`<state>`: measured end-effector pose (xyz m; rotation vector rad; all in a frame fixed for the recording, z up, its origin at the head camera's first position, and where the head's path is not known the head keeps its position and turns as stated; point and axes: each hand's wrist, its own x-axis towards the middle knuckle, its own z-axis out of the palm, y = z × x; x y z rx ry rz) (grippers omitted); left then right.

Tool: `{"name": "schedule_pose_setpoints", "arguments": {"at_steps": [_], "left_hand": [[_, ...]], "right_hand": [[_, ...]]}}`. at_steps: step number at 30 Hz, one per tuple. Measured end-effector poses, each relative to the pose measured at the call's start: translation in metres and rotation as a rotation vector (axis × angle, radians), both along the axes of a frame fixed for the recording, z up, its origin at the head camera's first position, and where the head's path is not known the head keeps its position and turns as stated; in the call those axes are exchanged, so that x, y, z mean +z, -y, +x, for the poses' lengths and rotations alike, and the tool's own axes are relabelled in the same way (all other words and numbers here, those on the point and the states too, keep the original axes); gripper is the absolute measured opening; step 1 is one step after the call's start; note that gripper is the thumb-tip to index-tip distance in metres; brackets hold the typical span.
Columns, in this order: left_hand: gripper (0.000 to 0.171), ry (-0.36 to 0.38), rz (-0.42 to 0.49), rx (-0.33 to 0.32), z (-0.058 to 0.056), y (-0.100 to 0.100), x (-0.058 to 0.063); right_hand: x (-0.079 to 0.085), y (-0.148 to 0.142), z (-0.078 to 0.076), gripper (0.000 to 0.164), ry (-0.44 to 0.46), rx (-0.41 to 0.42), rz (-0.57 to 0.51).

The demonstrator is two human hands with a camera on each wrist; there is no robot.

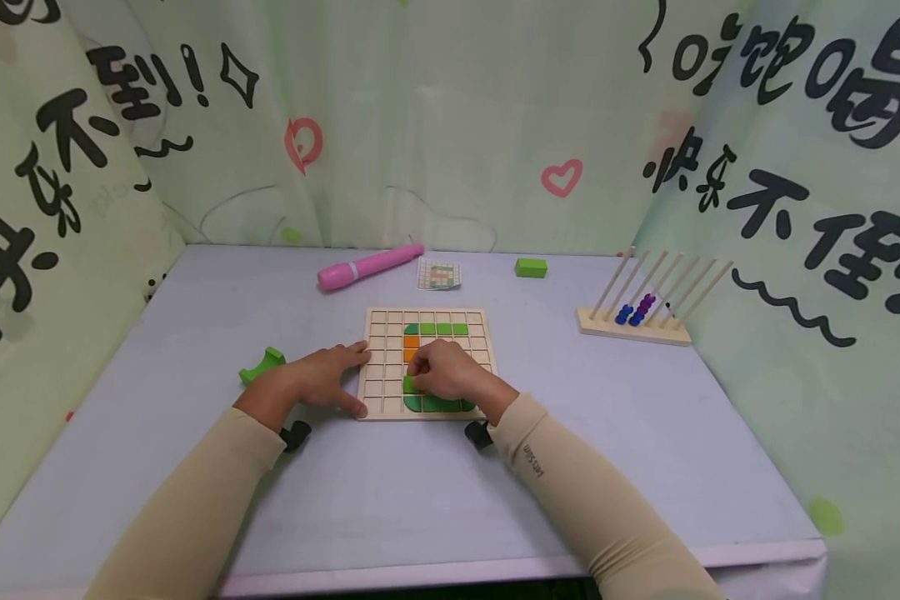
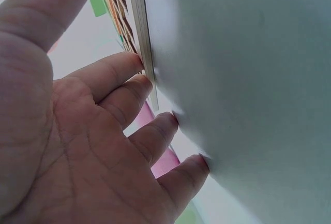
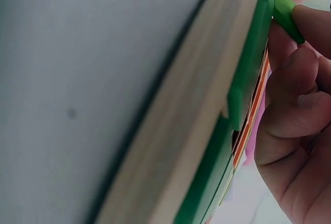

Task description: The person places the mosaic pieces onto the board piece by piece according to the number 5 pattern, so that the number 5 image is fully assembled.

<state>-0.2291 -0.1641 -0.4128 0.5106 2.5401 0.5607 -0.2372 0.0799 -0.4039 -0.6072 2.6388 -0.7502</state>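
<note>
A wooden grid board (image 1: 382, 367) lies flat on the table with coloured tiles in some of its squares. Light green tiles (image 1: 444, 329) run along an upper row, orange tiles (image 1: 411, 342) sit below at the left, and dark green tiles (image 1: 440, 405) line the bottom row. My left hand (image 1: 318, 377) is spread against the board's left side, fingertips at its edge in the left wrist view. Over the lower middle of the grid, my right hand (image 1: 453, 371) pinches a light green tile (image 3: 286, 14) between thumb and fingers. That hand hides several squares.
Beside my left wrist lies a green curved block (image 1: 262, 365). Behind the board are a pink cylinder with a pale band (image 1: 371, 267), a small pattern card (image 1: 439, 276) and a green block (image 1: 531, 267). A peg stand with blue and purple beads (image 1: 633, 327) stands at the right.
</note>
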Motion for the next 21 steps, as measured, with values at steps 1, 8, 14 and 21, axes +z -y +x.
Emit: {"name": "schedule_pose_setpoints", "arguments": {"at_steps": [1,8,14,21], "left_hand": [[0.102,-0.001,0.001,0.000,0.000,0.000,0.000],[0.101,0.000,0.007,-0.001,0.001,0.000,0.001],[0.100,-0.009,0.007,-0.009,0.002,0.000,0.002],[0.100,-0.007,-0.004,-0.009,0.002,-0.001,0.004]], "right_hand": [[0.000,0.001,0.000,0.005,-0.003,0.001,0.005],[-0.002,0.004,0.001,0.005,-0.056,0.008,0.091],[-0.002,0.009,0.004,0.008,-0.087,0.003,0.150],[-0.002,0.013,0.007,0.009,-0.105,-0.020,0.190]]}}
